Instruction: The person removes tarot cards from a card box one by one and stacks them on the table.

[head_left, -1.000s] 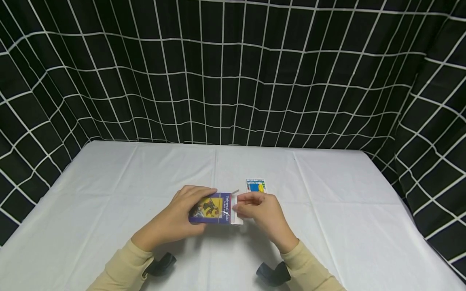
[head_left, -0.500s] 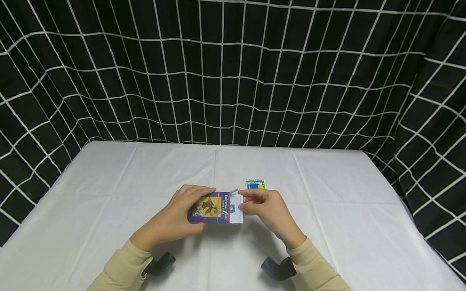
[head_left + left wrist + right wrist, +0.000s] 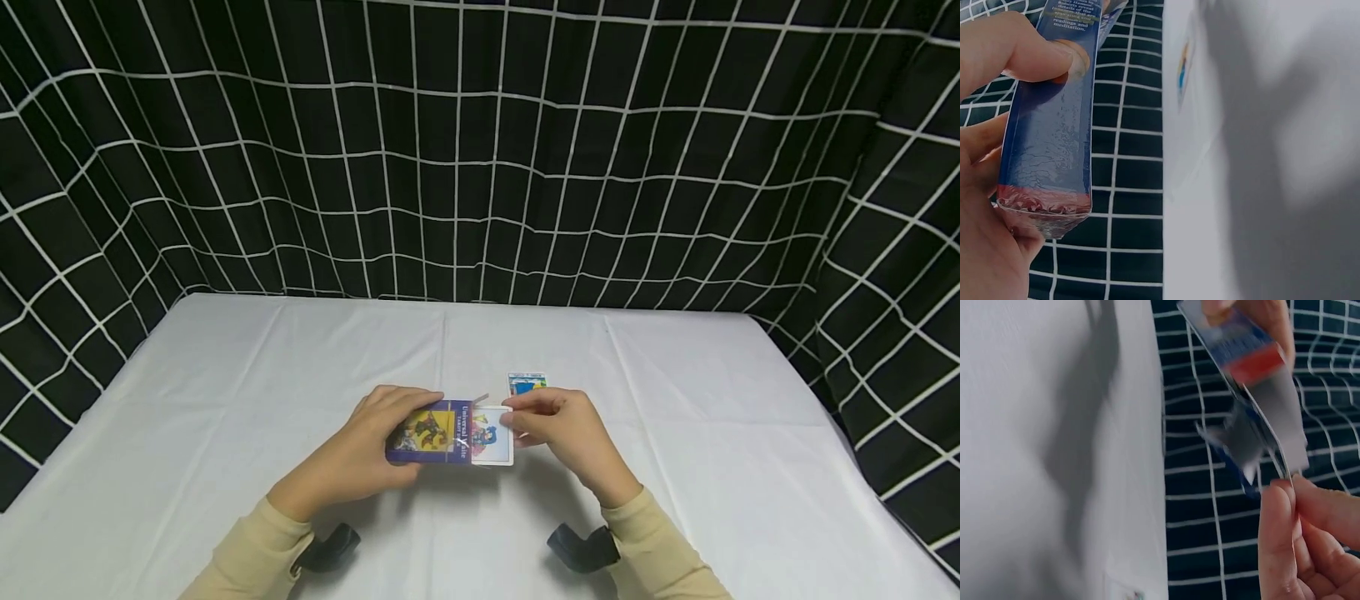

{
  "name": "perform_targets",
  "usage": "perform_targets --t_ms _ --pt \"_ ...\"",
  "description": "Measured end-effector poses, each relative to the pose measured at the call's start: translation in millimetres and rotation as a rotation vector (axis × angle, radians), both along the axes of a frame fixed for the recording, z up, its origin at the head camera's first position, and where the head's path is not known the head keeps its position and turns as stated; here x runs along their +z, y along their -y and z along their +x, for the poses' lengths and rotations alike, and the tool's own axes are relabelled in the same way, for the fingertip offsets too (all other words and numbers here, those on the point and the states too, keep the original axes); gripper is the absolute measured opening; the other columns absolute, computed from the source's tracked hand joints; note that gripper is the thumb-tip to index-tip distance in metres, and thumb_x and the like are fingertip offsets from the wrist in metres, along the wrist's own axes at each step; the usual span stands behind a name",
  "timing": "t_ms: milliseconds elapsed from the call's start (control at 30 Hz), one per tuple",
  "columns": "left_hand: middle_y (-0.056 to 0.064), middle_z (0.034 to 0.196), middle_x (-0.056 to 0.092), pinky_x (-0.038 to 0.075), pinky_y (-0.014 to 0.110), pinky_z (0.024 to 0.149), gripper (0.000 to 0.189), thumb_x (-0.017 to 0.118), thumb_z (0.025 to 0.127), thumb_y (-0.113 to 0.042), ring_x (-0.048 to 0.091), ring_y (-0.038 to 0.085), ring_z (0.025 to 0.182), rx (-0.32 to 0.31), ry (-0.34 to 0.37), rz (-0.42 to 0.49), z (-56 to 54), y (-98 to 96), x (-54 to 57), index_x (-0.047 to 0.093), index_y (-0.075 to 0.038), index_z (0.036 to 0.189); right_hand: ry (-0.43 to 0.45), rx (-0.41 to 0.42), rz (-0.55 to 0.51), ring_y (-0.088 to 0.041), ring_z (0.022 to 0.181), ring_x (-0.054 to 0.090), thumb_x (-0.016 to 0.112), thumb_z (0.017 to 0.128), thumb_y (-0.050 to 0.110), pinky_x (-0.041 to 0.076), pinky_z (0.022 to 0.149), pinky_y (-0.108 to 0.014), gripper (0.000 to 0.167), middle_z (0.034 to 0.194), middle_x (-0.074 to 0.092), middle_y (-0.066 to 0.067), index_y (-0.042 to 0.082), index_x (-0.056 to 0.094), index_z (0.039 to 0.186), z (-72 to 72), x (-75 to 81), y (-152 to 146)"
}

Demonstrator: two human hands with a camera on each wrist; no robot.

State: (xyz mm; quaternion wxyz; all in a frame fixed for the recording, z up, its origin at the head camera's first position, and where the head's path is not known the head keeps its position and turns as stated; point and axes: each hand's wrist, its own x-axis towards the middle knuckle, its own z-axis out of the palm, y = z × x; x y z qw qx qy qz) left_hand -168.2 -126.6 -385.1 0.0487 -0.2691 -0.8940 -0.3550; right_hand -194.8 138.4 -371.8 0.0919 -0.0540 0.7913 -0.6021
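Observation:
My left hand (image 3: pixel 367 442) grips a purple-blue tarot deck box (image 3: pixel 429 432) with a yellow picture on its front. The left wrist view shows the thumb pressed on the narrow side of the box (image 3: pixel 1054 137), whose end has crinkled clear wrap. From the box's right end a tarot card (image 3: pixel 491 435) with a figure on a pale ground sticks partway out. My right hand (image 3: pixel 573 433) pinches its outer edge between thumb and fingers. In the right wrist view the pinched card (image 3: pixel 1269 428) appears edge-on, beside the opened box flaps.
Another colourful card (image 3: pixel 527 382) lies on the white-covered table (image 3: pixel 675 383) behind my right hand, partly hidden by it. A dark piece (image 3: pixel 330 547) sits by the left cuff and a similar one (image 3: pixel 583 548) by the right. Black curtain with white grid lines (image 3: pixel 480 167) surrounds the table.
The card has slid rightward out of the box, with more of its picture showing. My right hand moved right with it, while the left hand and box stayed nearly in place.

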Motion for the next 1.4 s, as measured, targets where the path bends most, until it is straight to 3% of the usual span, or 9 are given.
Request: perform_targets --t_ms 700,1000,1133,1400 --pt "0.003 0.141 0.057 0.034 0.051 0.109 0.081 0.079 0.068 -0.013 0.045 0.023 0.130 0.002 0.011 0.001 -1.5 -0.4 -1.9 0.052 -0.016 0.143 0.003 0.068 0.098 -0.010 0.066 0.067 0.074 0.085 0.011 0.060 0.068 -0.028 0.027 0.081 0.074 -0.006 -0.009 0.071 0.102 -11.0 4.2 -25.4" --pt "0.002 0.143 0.056 0.034 0.050 0.110 0.081 0.079 0.068 -0.014 0.044 0.022 0.131 -0.013 0.027 -0.018 -1.4 -1.3 -2.1 0.051 -0.017 0.144 0.001 0.154 0.173 -0.011 0.069 0.068 0.071 0.087 0.009 0.061 0.070 -0.034 0.027 0.090 0.076 -0.014 -0.009 0.071 0.108 -11.3 6.9 -30.4" --pt "0.002 0.143 0.055 0.034 0.051 0.110 0.081 0.080 0.068 -0.014 0.044 0.022 0.132 -0.004 0.027 -0.012 -1.0 1.0 -1.1 0.051 -0.016 0.144 0.002 0.147 0.191 -0.011 0.068 0.068 0.071 0.087 0.008 0.061 0.071 -0.037 0.024 0.088 0.075 -0.014 -0.008 0.073 0.105 -12.3 10.7 -31.6" --pt "0.002 0.142 0.056 0.033 0.052 0.111 0.080 0.080 0.069 -0.013 0.044 0.022 0.132 -0.004 0.018 -0.007 -0.9 3.4 -2.4 0.051 -0.017 0.144 0.010 0.126 0.214 -0.011 0.067 0.068 0.073 0.086 0.010 0.060 0.068 -0.030 0.025 0.086 0.076 -0.011 -0.007 0.074 0.105 -11.8 14.1 -38.7"
